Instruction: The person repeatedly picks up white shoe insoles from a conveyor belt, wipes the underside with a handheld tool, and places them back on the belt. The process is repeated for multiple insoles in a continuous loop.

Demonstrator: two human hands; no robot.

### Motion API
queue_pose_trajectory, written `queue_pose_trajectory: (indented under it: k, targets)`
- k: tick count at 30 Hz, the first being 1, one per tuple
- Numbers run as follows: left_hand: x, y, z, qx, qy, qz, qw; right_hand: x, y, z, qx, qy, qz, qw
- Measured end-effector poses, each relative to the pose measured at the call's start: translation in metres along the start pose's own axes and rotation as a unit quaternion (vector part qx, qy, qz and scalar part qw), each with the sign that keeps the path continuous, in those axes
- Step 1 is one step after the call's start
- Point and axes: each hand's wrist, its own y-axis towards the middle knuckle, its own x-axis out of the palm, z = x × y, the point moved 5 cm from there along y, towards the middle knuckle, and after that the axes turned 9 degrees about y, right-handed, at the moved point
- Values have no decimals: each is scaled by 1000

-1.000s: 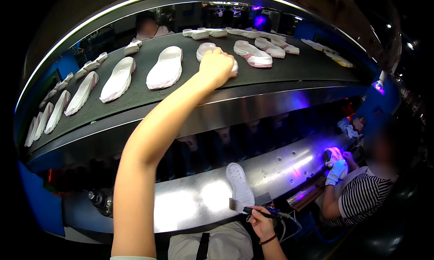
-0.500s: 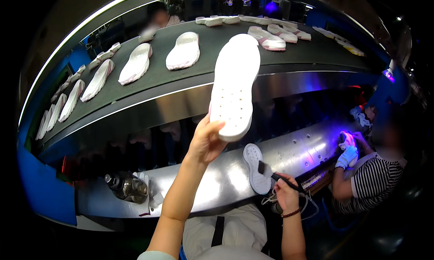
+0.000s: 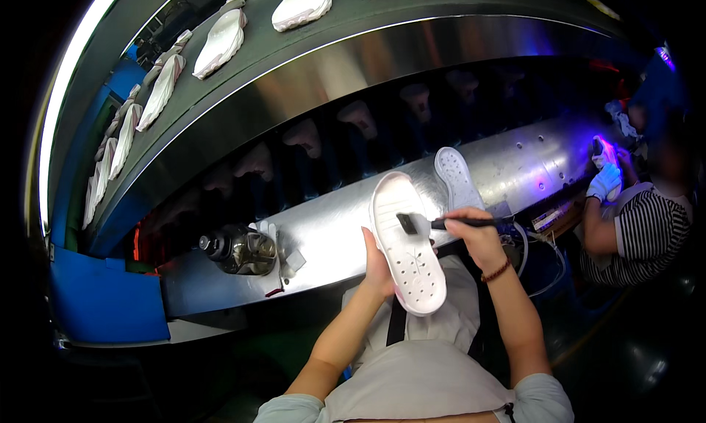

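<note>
My left hand [image 3: 376,265] is closed on the left edge of a white shoe sole [image 3: 421,280]. The sole is held low before my body and tilted; its dished face with several small holes shows. In my right hand [image 3: 476,241] is a flat brush [image 3: 463,222] with a black handle and dark bristles. The bristles lie at the upper half of the sole's dished face; whether they press on it is hard to tell. Just beyond, a second pale sole [image 3: 456,179] with holes rests on the metal bench [image 3: 334,224].
A dark translucent bottle [image 3: 239,250] stands at the bench's left. Above, a green conveyor belt [image 3: 257,26] carries several white soles. Under it hang several shoe-shaped forms [image 3: 303,138]. To the right, a person in a striped top [image 3: 651,232] handles a shoe under violet light.
The held sole has come down toward me, now showing its dished side. The brush has moved from the sole on the bench over to the held one. My view has tilted downward.
</note>
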Motion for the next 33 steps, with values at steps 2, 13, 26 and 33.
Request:
queue_pose_trajectory:
  k: [2,13,26,33]
  targets:
    - [16,-1,4,8,-6,-24,1000,7,17,-1,-21,6,15,1000]
    - [-20,13,9,105,34,194,975,87,8,-32,-320,-388,-69,862]
    - [40,-12,18,42,42,-173,983,70,-6,-74,-177,-249,-83,949]
    - [41,-13,39,91,-41,-31,995,86,-32,-68,-139,-170,-326,920]
